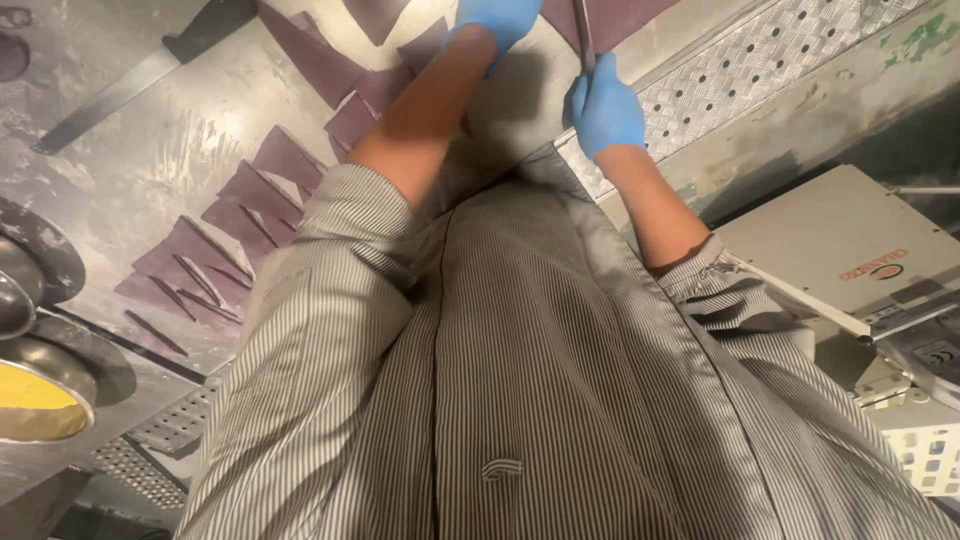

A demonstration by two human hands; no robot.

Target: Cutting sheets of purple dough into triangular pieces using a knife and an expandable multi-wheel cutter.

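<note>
Slicing appears to be the step in hand: flat, dark maroon wedge-shaped pieces (250,215) are laid in rows across the scuffed grey metal counter (150,150), and more of the same material (610,15) lies at the top edge, just beside the gloved hands. The right hand (605,108), in a blue glove, is closed around a thin, dark, blade-like strip (584,35) held upright; whether it is a knife cannot be told. The left hand (497,22), also blue-gloved, is cut off by the frame, pressed towards the counter, and its opening cannot be judged. The next move would seem to call for a steady hold and a clean downward cut. A long dark knife (140,75) lies apart, at the upper left.
</note>
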